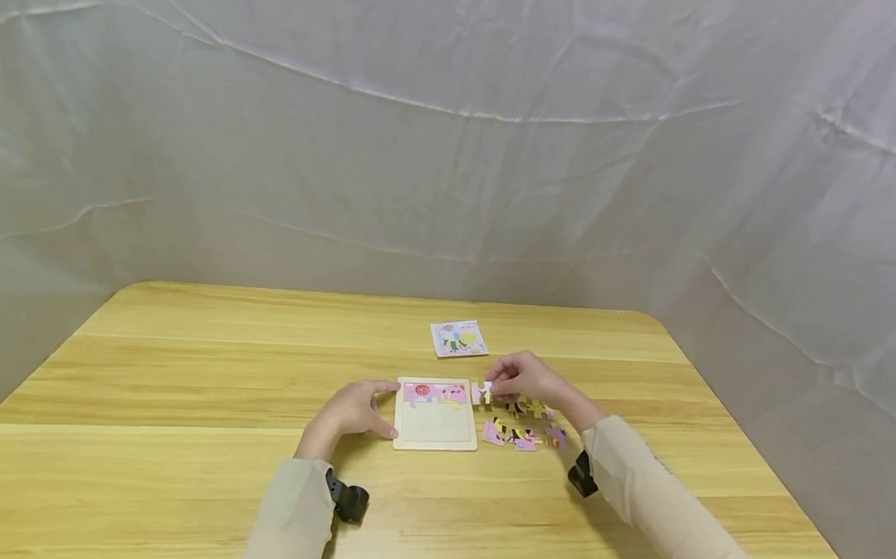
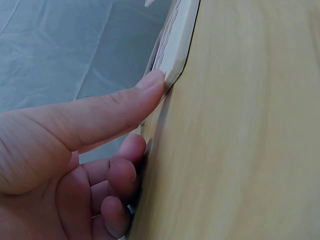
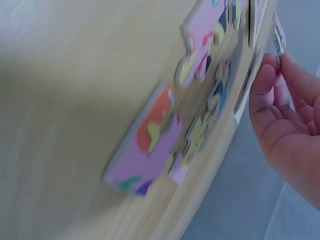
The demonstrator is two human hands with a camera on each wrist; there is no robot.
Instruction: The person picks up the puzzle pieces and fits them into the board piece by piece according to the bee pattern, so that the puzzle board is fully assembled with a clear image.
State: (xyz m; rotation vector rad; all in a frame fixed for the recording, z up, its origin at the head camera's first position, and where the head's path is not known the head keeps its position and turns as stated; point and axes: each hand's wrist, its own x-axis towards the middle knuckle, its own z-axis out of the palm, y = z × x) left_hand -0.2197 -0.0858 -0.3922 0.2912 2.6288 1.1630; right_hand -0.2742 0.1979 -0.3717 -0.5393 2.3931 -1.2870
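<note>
A square wooden puzzle tray (image 1: 436, 426) lies flat on the table. Fitted pink pieces (image 1: 423, 390) fill a strip along its far side, and the pale base shows below them. My left hand (image 1: 348, 408) rests against the tray's left edge, index finger at the far corner and thumb (image 2: 150, 82) on the near one. Between thumb and index finger, my right hand (image 1: 522, 376) pinches a puzzle piece (image 3: 278, 46) just beyond the tray's right edge. Several loose pieces (image 1: 525, 440) in pink, yellow and black lie beneath and in front of that hand.
Behind the tray lies a small picture card (image 1: 459, 338) with a bee on it. The wooden table (image 1: 189, 368) ends at a hanging grey cloth (image 1: 392, 185) at the back and sides. Each wrist carries a black camera (image 1: 348, 502).
</note>
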